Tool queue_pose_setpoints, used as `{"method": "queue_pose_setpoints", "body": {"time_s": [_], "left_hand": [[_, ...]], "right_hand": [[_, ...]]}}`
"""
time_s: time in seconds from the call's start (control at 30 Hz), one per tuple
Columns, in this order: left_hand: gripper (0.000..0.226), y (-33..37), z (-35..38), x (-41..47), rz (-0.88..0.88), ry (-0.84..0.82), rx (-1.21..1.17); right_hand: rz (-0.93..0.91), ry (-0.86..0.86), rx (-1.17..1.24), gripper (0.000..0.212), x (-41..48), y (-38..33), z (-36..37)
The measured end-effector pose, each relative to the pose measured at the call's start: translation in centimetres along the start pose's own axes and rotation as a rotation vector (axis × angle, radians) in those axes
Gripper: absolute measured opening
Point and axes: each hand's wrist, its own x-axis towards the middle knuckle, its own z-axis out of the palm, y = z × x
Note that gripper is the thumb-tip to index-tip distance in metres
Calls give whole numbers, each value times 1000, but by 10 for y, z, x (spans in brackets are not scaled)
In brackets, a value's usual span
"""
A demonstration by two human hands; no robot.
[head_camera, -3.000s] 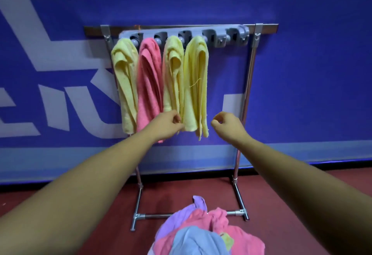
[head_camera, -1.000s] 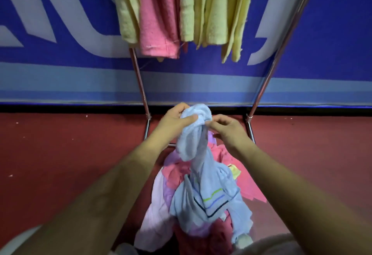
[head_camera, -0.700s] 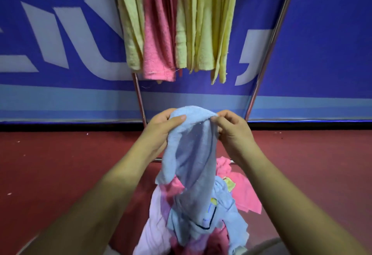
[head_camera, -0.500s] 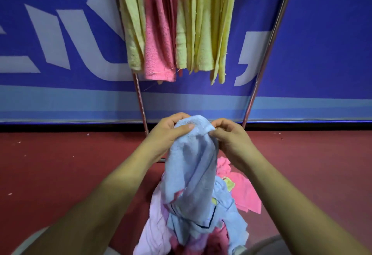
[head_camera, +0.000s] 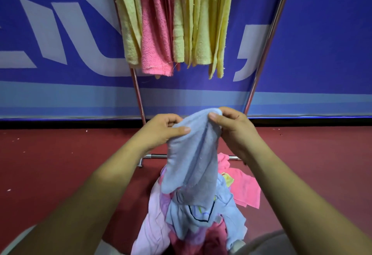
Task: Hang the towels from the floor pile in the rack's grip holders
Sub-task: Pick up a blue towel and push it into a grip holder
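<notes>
A deep blue wall [head_camera: 322,33] fills the back of the scene, painted with large pale grey letter shapes [head_camera: 60,33]. Along its foot runs a lighter blue band [head_camera: 60,97] and, under that, a thin dark strip [head_camera: 60,122] where wall meets floor [head_camera: 60,164]. The floor is dull red, evenly lit, dotted with a few small white specks [head_camera: 9,190].

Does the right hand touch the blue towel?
Touching. The head view shows the right hand pinching the top edge of the blue towel, with its thumb pressed on the cloth.
</notes>
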Motion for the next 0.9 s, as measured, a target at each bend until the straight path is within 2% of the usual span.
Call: {"method": "queue_pose_setpoints", "body": {"time_s": [0.07,0.1,0.17,0.23,0.33,0.4,0.43,0.5,0.53,0.63,0.7,0.77,0.83,0.9], "left_hand": [[12,-4,-1,-1,-17,26,37],[16,-5,1,-1,3,41,-40],[17,-3,4,-1,33,72,-306],[15,5,7,-2,62,101,-393],[15,12,13,-4,101,80,-267],[12,13,13,-5,129,10,-153],[10,12,13,-6,141,-29,-112],[8,8,11,-7,135,-72,-59],[9,7,10,-8,128,-78,-27],[14,0,6,-6,96,-118,72],[30,-8,-4,-3,49,-203,278],[30,-20,-18,-2,-15,-275,554],[24,-34,-34,-3,-95,-265,712],[19,-43,-48,-4,-188,-176,805]], "right_hand": [[-1,54,91,5,1,-6,-7],[-4,78,89,10,2,-6,-11],[-17,90,-106,17,3,-5,-16],[20,41,-289,16,1,0,-16],[207,-86,-232,16,-3,5,-7],[302,-172,-175,35,-4,7,-1],[318,-205,-147,37,-6,8,2],[289,-216,-125,19,-7,9,5],[248,-183,-148,9,-7,9,5],[82,-23,-246,13,-2,6,4],[-6,58,-303,13,-2,1,2],[-71,185,-353,15,0,-1,-2],[-113,339,-383,18,4,-1,-11],[-136,445,-404,26,7,-2,-21]]}}
